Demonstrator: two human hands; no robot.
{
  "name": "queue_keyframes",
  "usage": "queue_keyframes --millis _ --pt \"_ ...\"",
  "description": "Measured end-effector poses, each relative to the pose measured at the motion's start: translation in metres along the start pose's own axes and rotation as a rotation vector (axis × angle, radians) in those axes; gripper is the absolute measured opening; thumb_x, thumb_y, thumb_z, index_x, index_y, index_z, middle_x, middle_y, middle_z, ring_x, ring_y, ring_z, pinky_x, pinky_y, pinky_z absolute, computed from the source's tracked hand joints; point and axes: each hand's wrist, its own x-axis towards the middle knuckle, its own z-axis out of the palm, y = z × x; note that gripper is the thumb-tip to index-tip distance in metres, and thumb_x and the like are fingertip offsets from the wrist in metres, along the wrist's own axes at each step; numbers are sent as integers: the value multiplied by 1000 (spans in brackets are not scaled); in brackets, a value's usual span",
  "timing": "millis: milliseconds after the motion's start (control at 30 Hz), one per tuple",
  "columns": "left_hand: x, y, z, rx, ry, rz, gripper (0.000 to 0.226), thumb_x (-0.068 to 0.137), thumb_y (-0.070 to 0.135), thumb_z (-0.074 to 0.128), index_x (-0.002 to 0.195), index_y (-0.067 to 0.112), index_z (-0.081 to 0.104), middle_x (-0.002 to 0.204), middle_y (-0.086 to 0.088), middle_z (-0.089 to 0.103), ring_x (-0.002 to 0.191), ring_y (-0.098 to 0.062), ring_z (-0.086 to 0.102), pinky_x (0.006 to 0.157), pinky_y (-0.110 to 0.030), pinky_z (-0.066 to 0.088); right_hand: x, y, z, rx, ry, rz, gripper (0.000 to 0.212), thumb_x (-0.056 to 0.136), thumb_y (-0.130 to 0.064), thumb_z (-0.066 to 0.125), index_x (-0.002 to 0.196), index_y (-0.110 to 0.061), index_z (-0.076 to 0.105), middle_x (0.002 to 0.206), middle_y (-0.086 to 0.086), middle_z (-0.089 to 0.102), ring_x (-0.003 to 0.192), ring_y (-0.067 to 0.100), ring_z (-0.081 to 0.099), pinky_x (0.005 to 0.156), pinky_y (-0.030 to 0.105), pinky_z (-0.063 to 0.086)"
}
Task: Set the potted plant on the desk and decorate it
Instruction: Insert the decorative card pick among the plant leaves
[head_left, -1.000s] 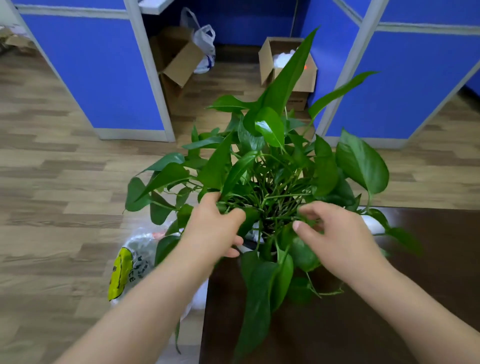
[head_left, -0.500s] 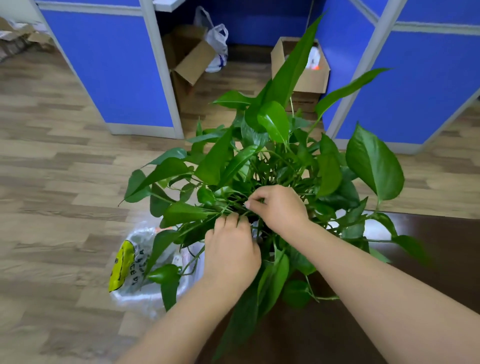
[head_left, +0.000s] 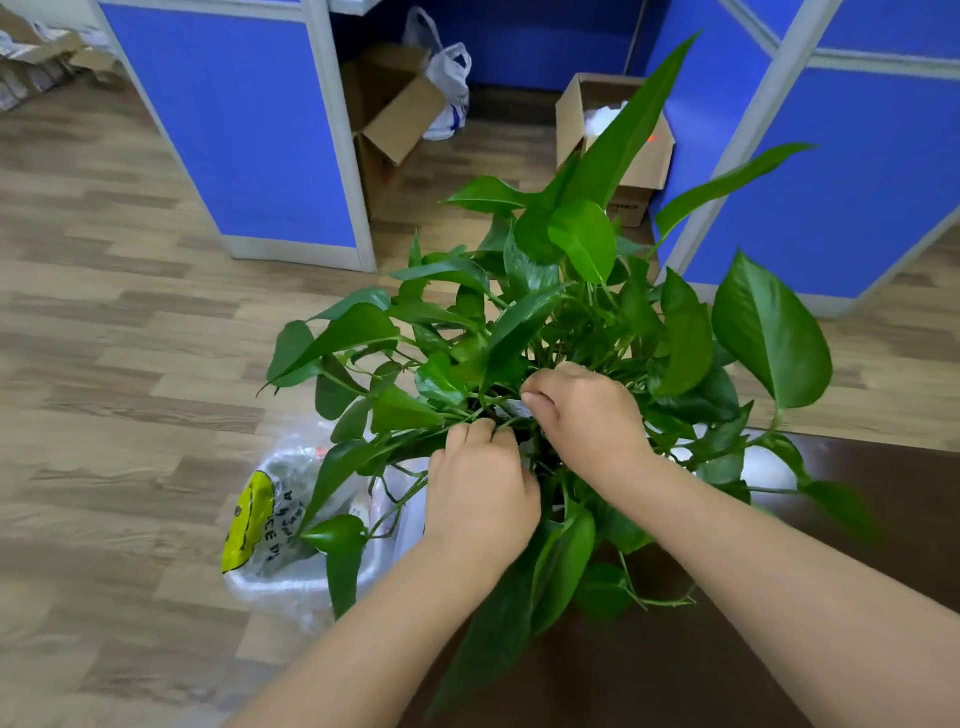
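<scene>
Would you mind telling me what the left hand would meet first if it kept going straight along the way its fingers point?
Most likely the thin green stems of the leafy potted plant, just beyond the left hand, whose fingertips already sit among them. Depth is unclear, so the pot underneath might come first.

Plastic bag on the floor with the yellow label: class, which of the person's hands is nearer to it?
Left. The left hand is among the leaves just right of the bag. The right hand is farther right and higher, deeper in the plant.
</scene>
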Motion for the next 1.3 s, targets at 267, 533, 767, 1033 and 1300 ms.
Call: queue_keyframes --millis 267,533,767,1033,1300 --pt "-3 -1 -2 9 5 -28 49 92 26 39 139 13 41 153 -5 30 136 -24 29 107 -35 32 6 1 6 -114 -16 43 18 89 -3 45 100 -6 59 98 12 67 87 31 65 61 28 36" --pt "-4 0 -6 -45 -5 -34 47 92 25 39 137 12 44 151 -5 34 136 -24 29 108 -36 32 -10 37 -11 551 -34 459 26 90 -7 43 71 -20 54 68 0 62 40 10 55 30 9 36" --pt "-5 2 -9 -15 6 -18 45 93 23 39 135 10 47 145 -6 40 132 -24 34 103 -36 37 -10 45 -17 444 -67 439 20 93 -10 41 87 -16 59 79 8 68 27 5 47 37 18 38" --pt "-7 2 -8 -5 -3 -18 43 93 22 39 132 9 49 143 -6 41 131 -24 34 100 -37 39 -15 44 -6 88 21 302 26 88 0 42 101 -9 63 78 9 56 70 26 49 49 26 31" --pt "-4 3 -12 9 0 -24 45 93 20 39 135 7 46 142 -9 41 131 -25 32 99 -38 40 -8 43 -11 -81 13 159 24 89 0 43 103 -9 60 77 10 52 70 27 48 59 28 34"
